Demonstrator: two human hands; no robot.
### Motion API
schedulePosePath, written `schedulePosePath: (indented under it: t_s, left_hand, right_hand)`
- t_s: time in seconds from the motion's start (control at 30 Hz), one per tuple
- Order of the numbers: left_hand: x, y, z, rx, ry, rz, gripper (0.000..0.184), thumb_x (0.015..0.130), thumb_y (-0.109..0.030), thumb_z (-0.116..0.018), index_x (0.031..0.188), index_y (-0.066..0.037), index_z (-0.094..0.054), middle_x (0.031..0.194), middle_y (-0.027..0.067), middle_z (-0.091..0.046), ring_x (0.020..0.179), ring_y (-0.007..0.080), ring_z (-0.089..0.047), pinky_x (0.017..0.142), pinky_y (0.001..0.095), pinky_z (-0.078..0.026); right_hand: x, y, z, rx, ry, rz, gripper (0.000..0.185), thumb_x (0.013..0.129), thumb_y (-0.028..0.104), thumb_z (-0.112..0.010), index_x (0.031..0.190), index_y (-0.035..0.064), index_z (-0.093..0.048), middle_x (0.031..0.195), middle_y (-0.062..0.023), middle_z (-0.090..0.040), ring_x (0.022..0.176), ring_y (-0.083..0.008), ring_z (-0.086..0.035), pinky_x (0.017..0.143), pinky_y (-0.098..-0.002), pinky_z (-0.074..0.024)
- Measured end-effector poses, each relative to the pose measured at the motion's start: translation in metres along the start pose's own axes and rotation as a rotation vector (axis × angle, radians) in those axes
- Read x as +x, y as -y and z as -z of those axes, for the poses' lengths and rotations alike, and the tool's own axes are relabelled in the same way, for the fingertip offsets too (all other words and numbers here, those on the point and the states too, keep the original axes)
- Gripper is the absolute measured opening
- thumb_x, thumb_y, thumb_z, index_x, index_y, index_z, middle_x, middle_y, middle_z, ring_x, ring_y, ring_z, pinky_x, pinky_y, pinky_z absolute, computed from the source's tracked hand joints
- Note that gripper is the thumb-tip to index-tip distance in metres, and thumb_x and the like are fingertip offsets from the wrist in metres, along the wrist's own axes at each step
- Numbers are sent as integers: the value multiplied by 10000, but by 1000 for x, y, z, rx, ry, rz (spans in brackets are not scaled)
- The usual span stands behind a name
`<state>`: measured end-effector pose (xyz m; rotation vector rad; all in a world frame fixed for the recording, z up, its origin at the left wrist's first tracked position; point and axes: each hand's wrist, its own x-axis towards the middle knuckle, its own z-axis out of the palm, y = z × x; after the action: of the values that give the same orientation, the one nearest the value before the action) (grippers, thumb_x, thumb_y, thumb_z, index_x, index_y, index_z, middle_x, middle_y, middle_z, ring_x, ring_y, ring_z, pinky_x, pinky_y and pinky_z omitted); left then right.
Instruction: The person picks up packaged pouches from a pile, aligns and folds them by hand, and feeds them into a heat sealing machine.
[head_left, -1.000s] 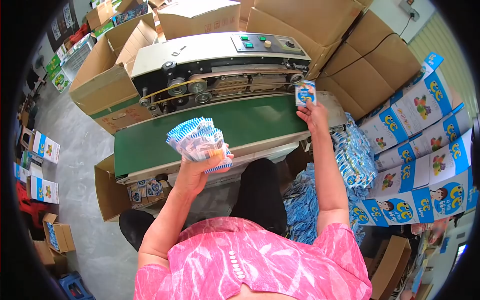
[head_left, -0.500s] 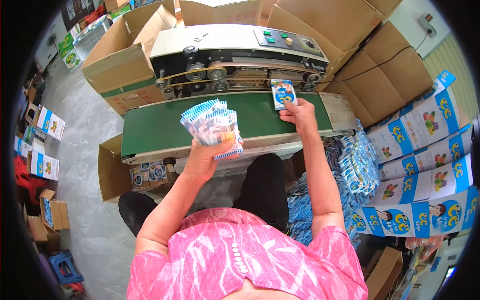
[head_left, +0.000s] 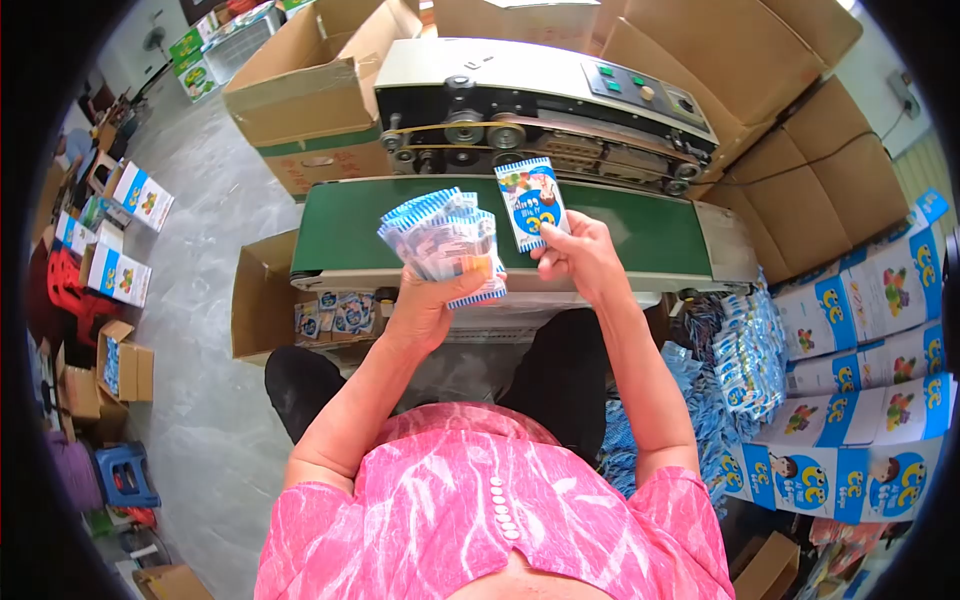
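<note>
My left hand [head_left: 435,302] is closed around a fanned stack of blue-and-white packets [head_left: 430,235], its thumb across their front. Between the thumb and fingers of my right hand [head_left: 582,255] is a single blue packet [head_left: 531,203], held upright with its printed face towards me. Both hands are over the front edge of the green conveyor belt [head_left: 350,220]. Behind the belt stands a band sealing machine [head_left: 545,110] with exposed pulleys and a drive belt. A small gap separates the single packet from the stack.
Below the belt's left end, an open carton [head_left: 262,300] contains several packets. A heap of blue packets [head_left: 655,420] lies at my right, beside printed display boxes [head_left: 850,390]. Large cardboard boxes [head_left: 310,90] surround the machine. A blue stool [head_left: 127,475] is at far left.
My right hand has drawn the single packet left and nearer, away from the sealing machine and towards the stack. My left hand still grips its packets. The camera view has shifted.
</note>
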<state>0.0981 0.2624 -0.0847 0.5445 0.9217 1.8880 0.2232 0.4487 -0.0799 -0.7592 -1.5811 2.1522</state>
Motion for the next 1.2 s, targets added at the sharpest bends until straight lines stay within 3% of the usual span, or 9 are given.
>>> schedulePosePath:
  t_s: [0.23,0.33,0.4,0.57,0.77,0.93,1.03,1.1,1.2]
  left_hand:
    - [-13,0,-4,116,108,-40,451,720,-17,-779,1124,-47,-580,980,42,-658,906,143,-638,796,308,-532]
    - [-18,2,-9,237,150,-45,424,720,-34,-788,1102,-41,-604,988,24,-660,935,122,-626,812,303,-526]
    - [-21,-3,-14,484,299,-121,453,718,-24,-782,1136,-29,-608,984,53,-669,891,155,-638,808,298,-522]
    - [-20,2,-31,829,477,-382,415,703,-38,-789,1090,1,-643,994,105,-680,890,198,-652,822,297,-508]
    - [-18,9,-29,833,534,-348,459,699,-12,-765,1141,-34,-645,1078,141,-665,981,258,-644,877,323,-495]
    - [-19,8,-32,817,526,-341,460,698,-10,-773,1139,-29,-642,1067,126,-668,982,223,-641,869,311,-496]
    - [-22,7,-31,711,472,-241,444,712,-15,-775,1134,-22,-638,1056,105,-669,977,186,-635,862,296,-495]
    - [-24,11,-33,507,369,-32,422,731,-23,-776,1128,-16,-631,1046,77,-667,967,144,-624,853,278,-494]
    - [-19,19,-38,451,370,43,438,733,-18,-781,1139,-20,-616,1030,50,-661,950,123,-615,849,270,-493]
  right_hand:
    - [-34,-16,-21,-103,228,143,234,877,162,-639,1043,-3,-638,851,-91,-681,687,-102,-638,605,-235,-523]
    - [-47,15,-24,-30,60,249,196,848,137,-665,985,-2,-650,797,-50,-651,705,-76,-611,609,-221,-503]
    - [-56,33,-25,9,-42,297,177,833,124,-678,956,-2,-656,770,-29,-637,715,-63,-597,610,-214,-493]
    - [-67,45,-20,-518,60,625,136,776,70,-712,856,-25,-656,748,-41,-620,727,-97,-582,623,-239,-474]
    - [-74,41,-18,-717,36,820,91,739,0,-715,788,-31,-645,727,-71,-612,706,-147,-577,621,-288,-468]
    - [-76,39,-14,-710,81,832,76,779,-11,-678,844,-27,-642,760,-60,-628,737,-132,-589,661,-268,-486]
    - [-84,38,-13,30,9,469,112,831,-5,-635,942,-19,-622,819,-50,-648,793,-121,-609,715,-256,-504]
    - [-84,15,1,-46,32,432,145,849,8,-622,990,-18,-602,843,-51,-650,813,-122,-617,739,-256,-507]
    - [-93,-9,0,-62,2,354,181,870,33,-610,1042,-14,-579,876,-64,-654,806,-133,-633,727,-261,-523]
